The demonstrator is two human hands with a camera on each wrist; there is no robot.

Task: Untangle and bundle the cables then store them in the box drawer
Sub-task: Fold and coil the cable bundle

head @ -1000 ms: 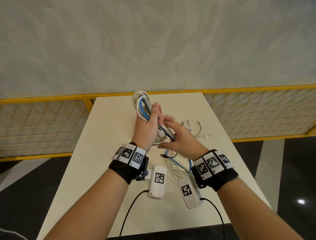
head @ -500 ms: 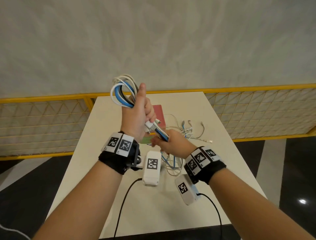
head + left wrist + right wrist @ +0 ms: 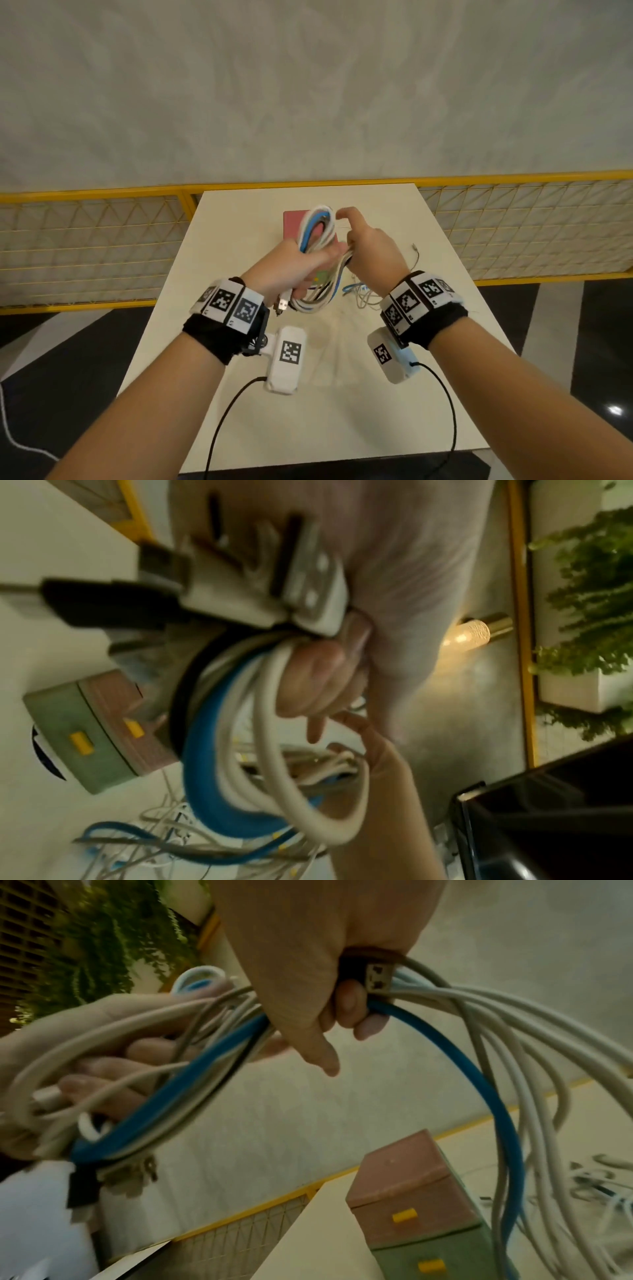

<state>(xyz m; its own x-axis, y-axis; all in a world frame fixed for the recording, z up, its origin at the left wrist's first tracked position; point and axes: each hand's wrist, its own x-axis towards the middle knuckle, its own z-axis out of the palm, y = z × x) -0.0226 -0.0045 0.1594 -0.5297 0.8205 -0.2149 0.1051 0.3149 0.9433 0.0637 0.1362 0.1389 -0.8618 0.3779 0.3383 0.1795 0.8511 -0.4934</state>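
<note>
My left hand (image 3: pixel 301 265) grips a looped bundle of white, blue and black cables (image 3: pixel 317 228) above the table, its USB plugs (image 3: pixel 240 588) sticking out by the wrist. My right hand (image 3: pixel 368 250) holds the trailing strands of the same cables (image 3: pixel 445 996), fingers curled round them beside a USB plug, index finger pointing out. The strands run down to a loose tangle of cables (image 3: pixel 363 294) on the table. The box with drawers (image 3: pixel 418 1204), pink on top and green below with yellow handles, stands under the hands; both drawers look shut.
The cream table (image 3: pixel 342 411) runs back to a yellow mesh railing (image 3: pixel 96 240) with a grey wall behind. A stray cable end (image 3: pixel 416 251) lies to the right of the hands. Dark floor surrounds the table.
My left hand has come down and tipped the bundle forward over the box. My right hand has risen from below the bundle to beside its loop, carrying the trailing strands up.
</note>
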